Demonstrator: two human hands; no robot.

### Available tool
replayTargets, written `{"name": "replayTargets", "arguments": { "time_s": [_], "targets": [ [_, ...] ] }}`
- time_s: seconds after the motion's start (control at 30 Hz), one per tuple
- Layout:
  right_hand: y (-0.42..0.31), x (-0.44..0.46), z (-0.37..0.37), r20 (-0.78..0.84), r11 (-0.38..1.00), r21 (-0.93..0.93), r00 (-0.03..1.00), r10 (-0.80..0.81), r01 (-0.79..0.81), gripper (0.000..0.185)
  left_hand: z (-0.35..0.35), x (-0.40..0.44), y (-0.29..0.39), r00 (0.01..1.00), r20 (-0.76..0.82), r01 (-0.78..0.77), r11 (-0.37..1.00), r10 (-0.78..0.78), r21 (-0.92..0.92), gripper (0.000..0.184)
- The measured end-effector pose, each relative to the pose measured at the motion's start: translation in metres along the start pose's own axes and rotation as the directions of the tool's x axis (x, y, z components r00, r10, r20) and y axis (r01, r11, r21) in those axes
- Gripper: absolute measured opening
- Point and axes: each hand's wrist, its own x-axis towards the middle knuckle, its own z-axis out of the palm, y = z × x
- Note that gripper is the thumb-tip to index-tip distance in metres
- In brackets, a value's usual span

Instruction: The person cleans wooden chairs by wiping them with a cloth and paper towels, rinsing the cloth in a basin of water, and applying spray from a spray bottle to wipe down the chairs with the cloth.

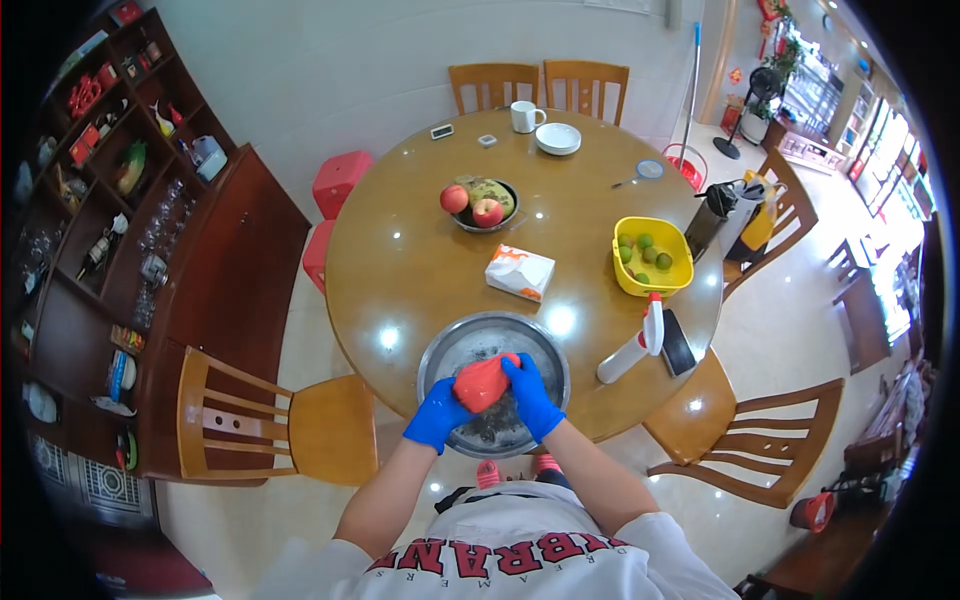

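Observation:
A bunched red cloth (484,384) is held above a round metal basin (437,345) at the near edge of the table. My left hand (440,414), in a blue glove, grips the cloth's left side. On its right side, my right hand (533,396), also gloved in blue, has its fingers closed on the cloth's upper edge. Dark specks and water marks show on the basin's bottom. Just behind the basin lies a white and orange tissue pack (520,273).
Right of the basin stand a white spray bottle (628,358), a dark phone-like object (678,342) and a yellow basket (655,283) of green fruit. Farther back are a fruit bowl (483,225), a white mug (524,117) and white bowls (558,139). Wooden chairs surround the round table (380,260).

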Motion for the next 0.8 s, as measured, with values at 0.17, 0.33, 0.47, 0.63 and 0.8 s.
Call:
{"name": "replayTargets", "arguments": {
  "time_s": [0.17, 0.33, 0.47, 0.63, 0.8],
  "targets": [
    [0.021, -0.003, 0.002, -0.009, 0.897, 0.415, 0.985, 0.172, -0.153, 0.035, 0.014, -0.001, -0.004, 0.998, 0.006, -0.023, 0.255, 0.066, 0.967, 0.047],
    [0.017, -0.002, -0.005, 0.242, 0.661, 0.632, 0.914, 0.327, -0.404, 0.04, 0.001, 0.018, -0.029, 0.999, -0.032, 0.0, 0.886, 0.017, 0.463, 0.051],
    [0.008, -0.007, -0.003, 0.163, 0.804, 0.535, 0.965, 0.203, -0.26, 0.036, 0.01, 0.008, -0.029, 0.897, -0.389, 0.104, 0.956, -0.209, -0.274, 0.06],
    [-0.011, -0.023, 0.025, -0.058, 0.92, -0.307, 0.96, -0.275, 0.245, 0.027, 0.027, -0.019, -0.018, 0.886, -0.213, 0.355, 0.898, -0.412, -0.26, 0.066],
    [-0.024, -0.063, 0.047, 0.185, 0.715, -0.604, 0.935, -0.303, 0.351, 0.023, 0.038, -0.016, -0.007, 0.942, -0.219, 0.277, 0.958, -0.255, 0.077, 0.062]
  ]
}}
